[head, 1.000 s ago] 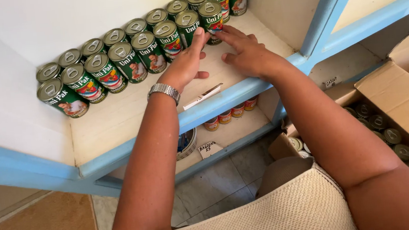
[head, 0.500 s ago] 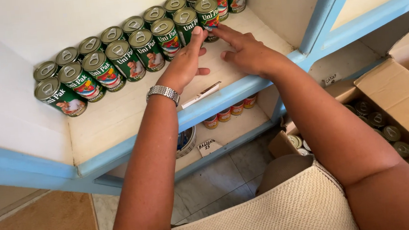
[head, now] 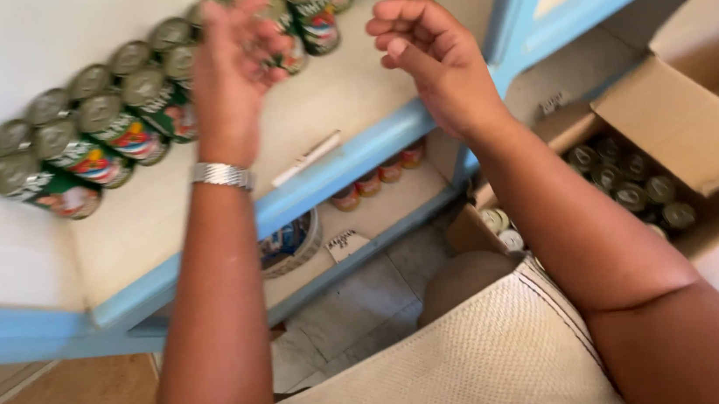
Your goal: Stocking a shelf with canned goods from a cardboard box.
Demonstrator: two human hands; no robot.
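Observation:
Two rows of green-labelled tin cans (head: 98,130) stand along the back of a white shelf (head: 349,89) with a blue front edge. My left hand (head: 232,65), a metal watch on its wrist, is raised above the shelf in front of the cans, fingers loosely curled, holding nothing. My right hand (head: 429,55) hovers over the right part of the shelf, fingers bent and apart, also holding nothing. Neither hand touches a can. A white pen (head: 307,158) lies near the shelf's front edge between my arms.
An open cardboard box (head: 686,127) with several cans (head: 630,180) inside stands at the right on the floor. The lower shelf (head: 378,213) holds a few red-labelled cans (head: 379,178) and a round tin (head: 289,244). My lap in beige fabric (head: 480,357) fills the foreground.
Both hands have pulled back from the can rows and lifted off the shelf. The view has swung, so the cans now sit further left.

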